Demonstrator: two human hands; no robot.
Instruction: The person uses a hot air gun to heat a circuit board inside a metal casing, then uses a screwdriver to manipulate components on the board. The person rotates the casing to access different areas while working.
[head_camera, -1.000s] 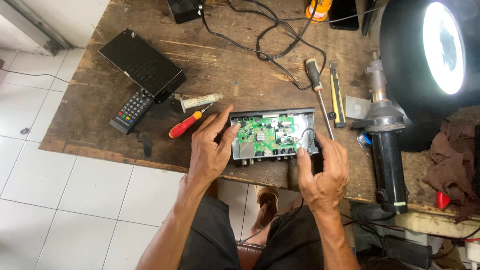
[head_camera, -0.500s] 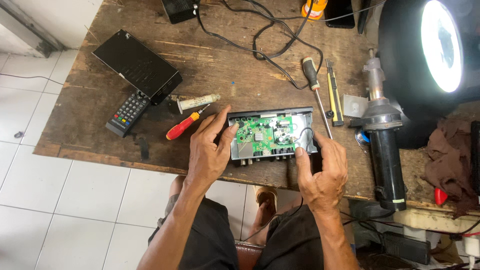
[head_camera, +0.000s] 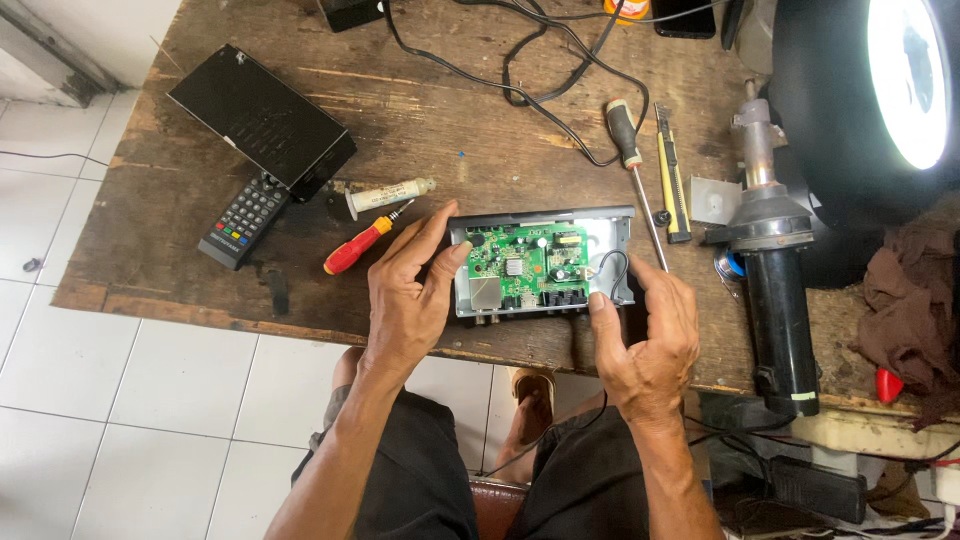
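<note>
While both hands keep holding the open box (head_camera: 545, 262) near the worktop's (head_camera: 450, 130) front edge, left hand (head_camera: 405, 300) and right hand (head_camera: 650, 335) have barely moved.

Worn wooden workbench (head_camera: 480, 110) on white tiled floor (head_camera: 150, 400), ring lamp (head_camera: 905, 80) glowing.

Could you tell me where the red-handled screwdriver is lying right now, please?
In the head view, the red-handled screwdriver lies on the wooden table, just left of the left hand, below the small white tube and right of the remote control.
</note>
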